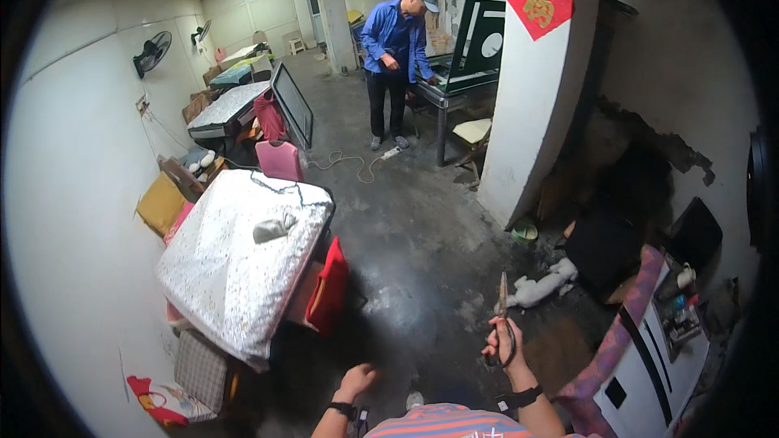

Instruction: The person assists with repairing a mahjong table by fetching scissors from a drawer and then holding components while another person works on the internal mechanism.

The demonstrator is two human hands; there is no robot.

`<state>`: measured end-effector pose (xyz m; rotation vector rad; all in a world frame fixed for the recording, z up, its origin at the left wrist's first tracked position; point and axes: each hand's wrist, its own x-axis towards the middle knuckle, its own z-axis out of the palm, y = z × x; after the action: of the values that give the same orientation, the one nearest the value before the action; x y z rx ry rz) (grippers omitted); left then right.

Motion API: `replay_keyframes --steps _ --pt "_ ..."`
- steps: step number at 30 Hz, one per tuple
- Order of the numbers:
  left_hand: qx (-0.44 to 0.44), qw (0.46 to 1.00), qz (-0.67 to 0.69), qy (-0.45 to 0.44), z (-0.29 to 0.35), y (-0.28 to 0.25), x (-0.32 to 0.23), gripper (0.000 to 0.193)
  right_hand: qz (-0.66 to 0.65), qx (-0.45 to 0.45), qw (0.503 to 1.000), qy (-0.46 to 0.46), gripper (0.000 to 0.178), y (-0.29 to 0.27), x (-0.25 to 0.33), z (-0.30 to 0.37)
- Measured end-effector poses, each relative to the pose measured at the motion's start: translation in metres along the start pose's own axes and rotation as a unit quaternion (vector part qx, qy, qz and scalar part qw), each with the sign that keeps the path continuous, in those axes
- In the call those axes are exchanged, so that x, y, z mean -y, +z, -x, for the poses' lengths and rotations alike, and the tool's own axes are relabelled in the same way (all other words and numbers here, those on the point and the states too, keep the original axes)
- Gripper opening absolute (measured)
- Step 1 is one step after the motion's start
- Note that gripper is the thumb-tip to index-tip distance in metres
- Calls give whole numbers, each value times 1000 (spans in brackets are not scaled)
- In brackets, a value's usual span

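A pair of scissors (pixel 502 292) points up and away, blades forward, its dark handle loops gripped by my right hand (pixel 505 345). A dark band circles that wrist. My left hand (pixel 355 381) hangs low in front of me over the floor, fingers curled in a loose fist, with nothing visible in it. Its wrist also wears a dark band. Both hands are apart from the furniture. Just past the scissors, a white dog or dog-shaped toy (pixel 542 284) lies on the floor.
To my left stand a table with a shiny silver cover (pixel 219 259) and a red-backed chair (pixel 328 288). A white cabinet (pixel 637 381) is close on my right. A pillar (pixel 531 105) rises ahead. Beyond, a person in blue (pixel 395 49) stands at a dark table (pixel 454 96); a power strip (pixel 391 152) lies on the floor.
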<state>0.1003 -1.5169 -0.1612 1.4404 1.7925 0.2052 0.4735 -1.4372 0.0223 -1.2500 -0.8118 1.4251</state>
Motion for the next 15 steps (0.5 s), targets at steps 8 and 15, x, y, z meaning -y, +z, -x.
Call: replay_keyframes --steps 8,15 --pt "-97 990 23 99 -218 -126 -145 39 17 23 999 44 31 28 28 -241" --pt "-50 994 83 -46 -291 -171 -134 40 48 86 988 118 23 108 98 -466"
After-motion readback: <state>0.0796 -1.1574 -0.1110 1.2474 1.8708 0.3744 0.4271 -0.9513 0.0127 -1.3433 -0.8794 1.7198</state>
